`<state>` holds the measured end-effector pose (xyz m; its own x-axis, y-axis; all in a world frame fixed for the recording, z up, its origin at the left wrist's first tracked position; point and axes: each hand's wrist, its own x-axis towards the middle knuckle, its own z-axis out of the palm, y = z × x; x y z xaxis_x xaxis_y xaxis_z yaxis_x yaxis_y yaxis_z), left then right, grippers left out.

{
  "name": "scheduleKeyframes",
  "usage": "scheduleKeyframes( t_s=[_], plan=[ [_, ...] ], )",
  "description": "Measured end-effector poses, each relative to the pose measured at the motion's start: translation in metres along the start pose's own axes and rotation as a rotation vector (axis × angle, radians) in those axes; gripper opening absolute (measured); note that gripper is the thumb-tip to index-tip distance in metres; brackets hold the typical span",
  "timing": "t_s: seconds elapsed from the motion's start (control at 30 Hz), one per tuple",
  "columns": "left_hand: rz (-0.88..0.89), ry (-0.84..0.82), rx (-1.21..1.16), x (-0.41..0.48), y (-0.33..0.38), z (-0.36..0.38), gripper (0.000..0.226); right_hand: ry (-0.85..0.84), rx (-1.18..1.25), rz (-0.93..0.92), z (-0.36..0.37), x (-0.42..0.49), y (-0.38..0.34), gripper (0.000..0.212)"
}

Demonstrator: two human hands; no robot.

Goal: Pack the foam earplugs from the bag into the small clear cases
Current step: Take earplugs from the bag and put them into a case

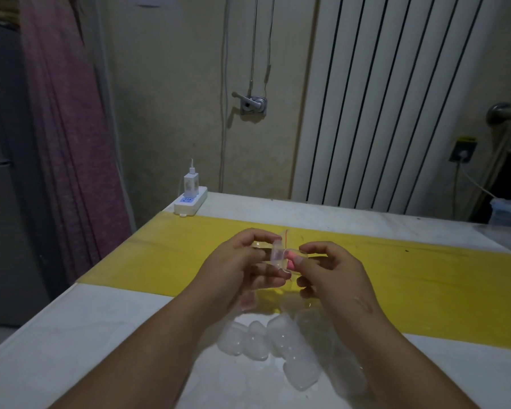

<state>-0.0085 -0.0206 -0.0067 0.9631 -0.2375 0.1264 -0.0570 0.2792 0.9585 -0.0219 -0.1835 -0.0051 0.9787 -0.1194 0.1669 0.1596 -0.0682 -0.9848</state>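
Clear cases [266, 343] lie in a loose cluster on the white desk [101, 335] closest to you, between your two forearms. Some overlap and some lie on their sides, and the pile reaches up to the edge of the yellow strip [425, 276] that runs across the desk.

Just above that pile you hold both hands off the surface, close together. Your left hand [242, 261] has its fingers curled round a single case [278, 256], with the thumb on top and the fingertips beneath. Your right hand [331, 270] pinches a pink earplug [292, 256] between thumb and forefinger, right at the side of that case, and its other fingers are bent loosely below. A clear bag [286, 235] with a thin red line along its edge sticks up between your hands. You cannot tell from here whether the earplug is still inside the bag's film or already at the mouth of the case.

Farther back, at the desk's far left corner, a white power strip [189, 202] has a charger [191, 183] plugged into it. Behind the desk stands a tall ribbed radiator [381, 98], with a metal lever fitting [252, 103] on the wall to its left and a purple curtain [68, 143] hanging at the far left.
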Motion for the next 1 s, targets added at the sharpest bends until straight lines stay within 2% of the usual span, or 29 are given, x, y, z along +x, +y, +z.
scheduleKeyframes(
  t_s=[0.1, 0.17, 0.23, 0.3, 0.43, 0.53, 0.67, 0.77, 0.83, 1.0],
  plan=[
    [0.056, -0.02, 0.159, 0.0, -0.004, 0.0, 0.023, -0.028, 0.008, 0.004, 0.002, -0.001, 0.002, 0.017],
    [0.061, -0.011, 0.227, 0.0, -0.005, -0.001, 0.038, -0.052, 0.11, 0.026, 0.006, -0.001, 0.0, 0.008],
    [0.078, 0.029, 0.262, 0.001, -0.005, -0.002, 0.038, -0.062, 0.262, 0.081, 0.008, -0.001, -0.001, 0.021],
    [0.1, 0.055, 0.282, 0.002, -0.005, -0.002, 0.033, -0.071, 0.291, 0.095, 0.007, 0.0, -0.001, 0.027],
    [0.08, 0.069, 0.29, 0.001, -0.007, -0.002, 0.036, -0.082, 0.056, -0.007, 0.005, -0.003, 0.003, 0.016],
    [0.087, 0.08, 0.267, 0.002, -0.006, 0.0, 0.022, -0.014, -0.113, -0.032, 0.002, -0.002, 0.002, 0.012],
    [0.13, 0.223, 0.315, 0.005, -0.005, -0.004, 0.016, -0.047, -0.284, -0.091, 0.0, -0.001, 0.004, 0.01],
    [0.137, 0.313, 0.313, 0.009, -0.005, -0.008, 0.016, -0.118, -0.584, -0.155, 0.007, -0.002, 0.013, 0.006],
    [0.144, 0.366, 0.314, 0.01, -0.004, -0.01, 0.016, -0.128, -0.74, -0.141, 0.011, -0.003, 0.013, 0.013],
    [0.179, 0.524, 0.364, 0.015, -0.005, -0.017, 0.021, -0.135, -0.877, -0.034, 0.014, -0.005, 0.007, 0.022]
  ],
)
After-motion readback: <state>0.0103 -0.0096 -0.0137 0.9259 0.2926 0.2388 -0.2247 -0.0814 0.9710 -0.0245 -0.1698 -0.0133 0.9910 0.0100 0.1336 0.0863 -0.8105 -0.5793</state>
